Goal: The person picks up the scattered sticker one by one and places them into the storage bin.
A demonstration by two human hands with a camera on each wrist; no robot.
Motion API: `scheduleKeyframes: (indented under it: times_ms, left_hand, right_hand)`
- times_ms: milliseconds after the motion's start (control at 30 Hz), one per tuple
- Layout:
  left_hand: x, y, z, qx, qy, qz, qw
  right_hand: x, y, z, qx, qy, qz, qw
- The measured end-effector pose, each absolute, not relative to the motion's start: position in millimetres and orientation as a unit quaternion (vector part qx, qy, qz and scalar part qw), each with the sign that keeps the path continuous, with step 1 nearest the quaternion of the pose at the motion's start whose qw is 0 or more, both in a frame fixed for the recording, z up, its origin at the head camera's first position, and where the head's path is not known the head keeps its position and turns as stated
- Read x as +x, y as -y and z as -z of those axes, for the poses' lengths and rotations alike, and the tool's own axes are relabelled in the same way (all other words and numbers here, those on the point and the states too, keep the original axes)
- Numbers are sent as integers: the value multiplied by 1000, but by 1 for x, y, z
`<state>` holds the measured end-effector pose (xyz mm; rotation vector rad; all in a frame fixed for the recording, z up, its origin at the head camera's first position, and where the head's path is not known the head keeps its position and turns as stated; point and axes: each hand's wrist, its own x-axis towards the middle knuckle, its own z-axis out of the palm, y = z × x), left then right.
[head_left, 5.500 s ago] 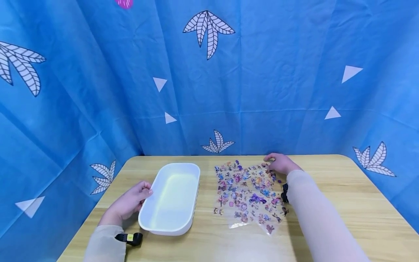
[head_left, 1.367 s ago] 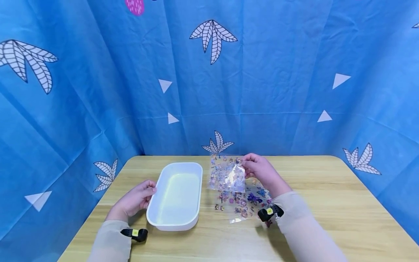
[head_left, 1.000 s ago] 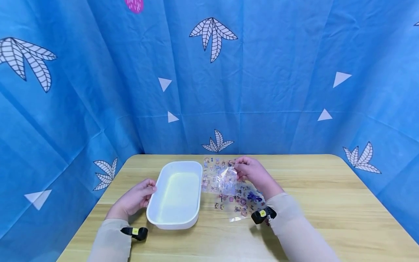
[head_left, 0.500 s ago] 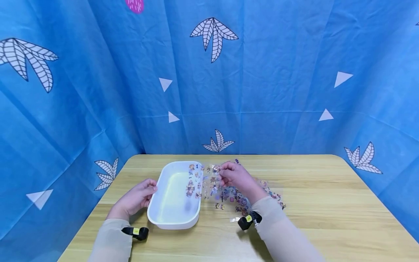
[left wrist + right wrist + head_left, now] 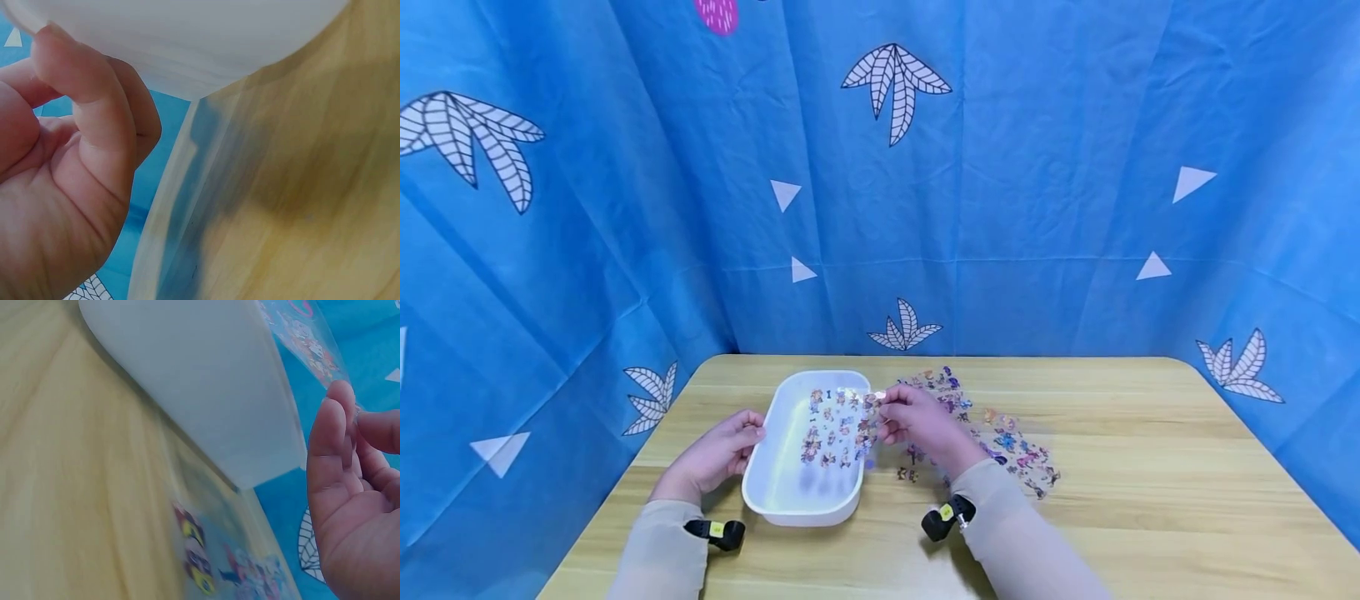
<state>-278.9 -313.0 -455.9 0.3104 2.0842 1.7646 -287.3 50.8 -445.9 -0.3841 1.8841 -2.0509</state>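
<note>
A white rectangular basin (image 5: 797, 492) with rounded corners stands left of the middle of the table. My left hand (image 5: 718, 454) grips its left rim, with thumb and curled fingers at the edge in the left wrist view. Between thumb and fingers, my right hand (image 5: 921, 423) pinches the right edge of a clear sticker sheet (image 5: 831, 429) printed with small cartoon figures. That sheet hangs over the basin's inside, its right part above the right rim. More clear sticker sheets (image 5: 1018, 454) lie on the table under and beyond my right forearm, which partly covers them.
The light wooden table (image 5: 1150, 483) extends to the right and front. A blue curtain (image 5: 1037, 167) with white leaf prints hangs behind it and along the sides. Black wrist cameras are strapped on both sleeves.
My right hand picked up a sticker sheet from those on the table and carried it left, over the basin. My left hand stays on the basin's rim.
</note>
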Motion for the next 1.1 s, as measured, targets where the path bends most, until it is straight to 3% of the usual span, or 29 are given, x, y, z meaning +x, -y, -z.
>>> scheduleKeyframes:
  times_ms: [1100]
  left_hand:
    - [-279,312,454,120,-736,-637,195]
  right_hand:
    - [-284,-29,458,-102,-676,713,158]
